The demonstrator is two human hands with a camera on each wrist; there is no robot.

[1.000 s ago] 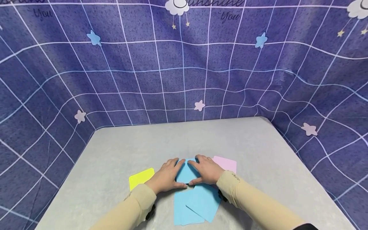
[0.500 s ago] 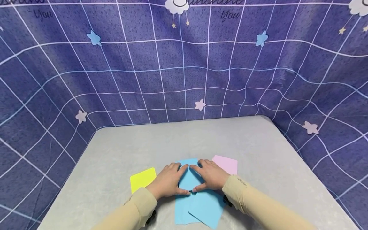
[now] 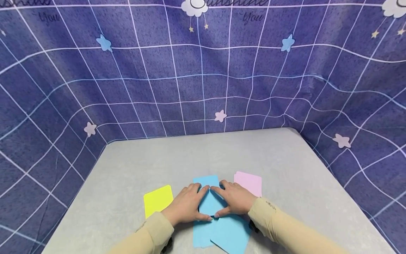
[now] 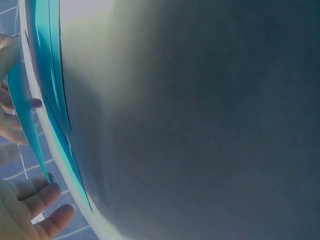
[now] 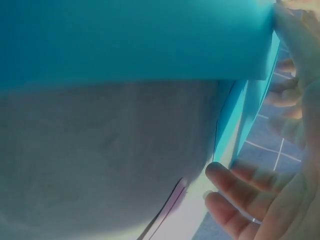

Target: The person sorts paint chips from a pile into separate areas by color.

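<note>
A blue square card (image 3: 210, 204) is between my two hands in the head view. My left hand (image 3: 187, 206) grips its left side, thumb at the near edge and fingers towards the far edge. My right hand (image 3: 236, 199) grips its right side the same way. In the left wrist view, the held card (image 4: 27, 120) looks slightly bowed and raised off the table. More blue cards (image 3: 231, 233) overlap in a loose spread just in front of my hands. Behind the held card, part of another blue card (image 3: 206, 180) shows on the table.
Yellow cards (image 3: 158, 200) lie to the left of my left hand. Pink cards (image 3: 248, 181) lie behind my right hand, partly covered by it. The grey table (image 3: 196, 151) extends to a blue gridded cloth (image 3: 190, 95) with stars, hung around its back and sides.
Both hands have drawn slightly towards me, bringing the held blue card along. More of the blue card behind now shows, and the near blue cards are covered a little more.
</note>
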